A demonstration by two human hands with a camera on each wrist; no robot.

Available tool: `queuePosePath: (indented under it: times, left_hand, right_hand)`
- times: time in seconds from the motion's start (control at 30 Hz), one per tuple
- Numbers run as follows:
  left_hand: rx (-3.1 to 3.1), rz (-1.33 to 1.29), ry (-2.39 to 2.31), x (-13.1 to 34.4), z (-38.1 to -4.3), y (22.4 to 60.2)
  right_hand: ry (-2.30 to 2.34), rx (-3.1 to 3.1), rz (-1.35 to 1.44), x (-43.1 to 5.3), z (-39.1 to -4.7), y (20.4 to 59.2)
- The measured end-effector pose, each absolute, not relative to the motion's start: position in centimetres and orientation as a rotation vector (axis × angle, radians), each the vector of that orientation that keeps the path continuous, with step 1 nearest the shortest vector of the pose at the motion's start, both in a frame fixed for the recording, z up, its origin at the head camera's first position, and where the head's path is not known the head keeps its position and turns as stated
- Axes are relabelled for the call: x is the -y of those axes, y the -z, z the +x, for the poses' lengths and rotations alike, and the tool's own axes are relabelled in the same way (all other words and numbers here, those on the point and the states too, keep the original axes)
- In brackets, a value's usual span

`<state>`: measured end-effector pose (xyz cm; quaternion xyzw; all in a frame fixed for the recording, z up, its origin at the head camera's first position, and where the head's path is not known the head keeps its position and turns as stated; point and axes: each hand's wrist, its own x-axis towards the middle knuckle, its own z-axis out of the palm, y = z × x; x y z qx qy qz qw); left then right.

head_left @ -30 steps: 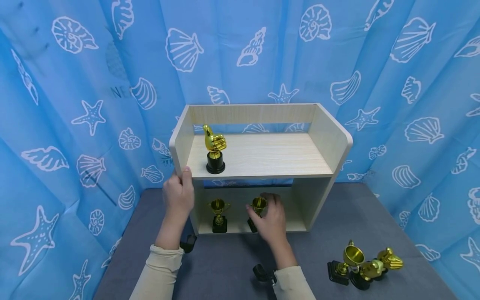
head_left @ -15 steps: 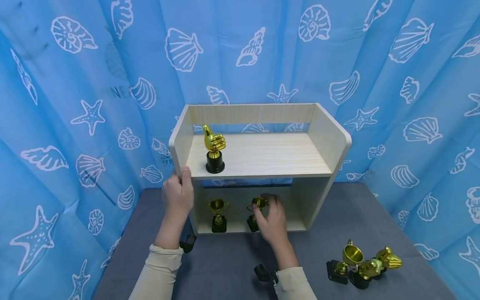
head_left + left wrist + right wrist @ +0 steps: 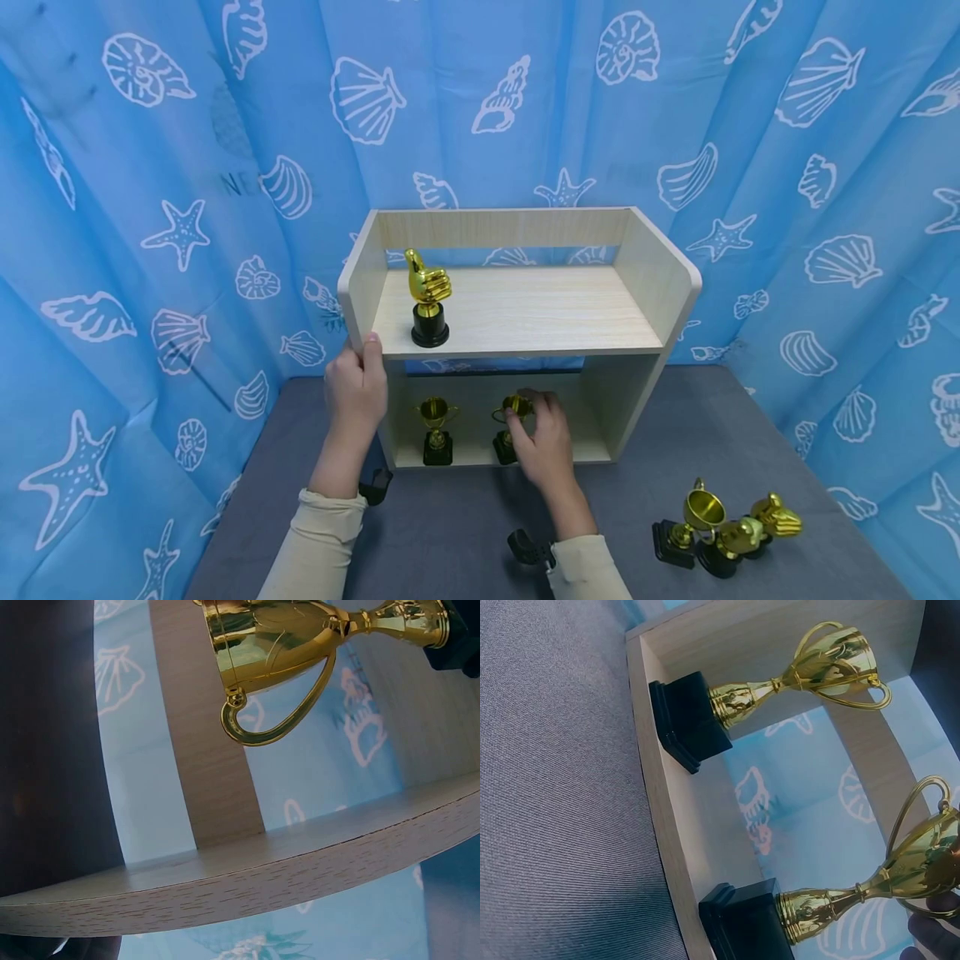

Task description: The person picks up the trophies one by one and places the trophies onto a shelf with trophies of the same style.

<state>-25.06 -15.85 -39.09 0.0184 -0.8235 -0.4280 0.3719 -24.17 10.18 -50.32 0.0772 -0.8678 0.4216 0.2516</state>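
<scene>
My left hand (image 3: pixel 357 387) grips the left side panel of a pale wooden shelf unit (image 3: pixel 555 304), thumb on its front edge. On the lower shelf my right hand (image 3: pixel 546 437) holds a gold trophy cup (image 3: pixel 505 447) by its bowl, thumb in front and fingers behind. Its black base stands at the shelf's front in the right wrist view, where fingertips (image 3: pixel 934 934) show by the bowl (image 3: pixel 922 859). Left of it stands a second trophy cup (image 3: pixel 437 442), untouched. The left wrist view shows a gold cup (image 3: pixel 281 645) close up, but not the left hand's grip.
A gold thumbs-up trophy (image 3: pixel 430 287) stands at the left of the upper shelf. On the grey tabletop (image 3: pixel 442 533) at right lie another trophy cup (image 3: pixel 703 510) and gold hand-shaped trophies (image 3: pixel 776 517). A blue shell-patterned curtain (image 3: pixel 480 83) hangs behind and beside.
The right thumb has shifted right across the cup's bowl, uncovering its left handle, and the held trophy's base now looks less tilted. My left hand stays on the side panel.
</scene>
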Motion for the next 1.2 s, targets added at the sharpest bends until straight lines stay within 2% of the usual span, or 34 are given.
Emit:
queuePosePath:
  times: [1.2]
  left_hand:
    - [2.113,0.064,1.075,15.9,-25.3,39.2]
  right_hand:
    - [-1.201,2.31,0.224,-9.0,-24.4,51.2]
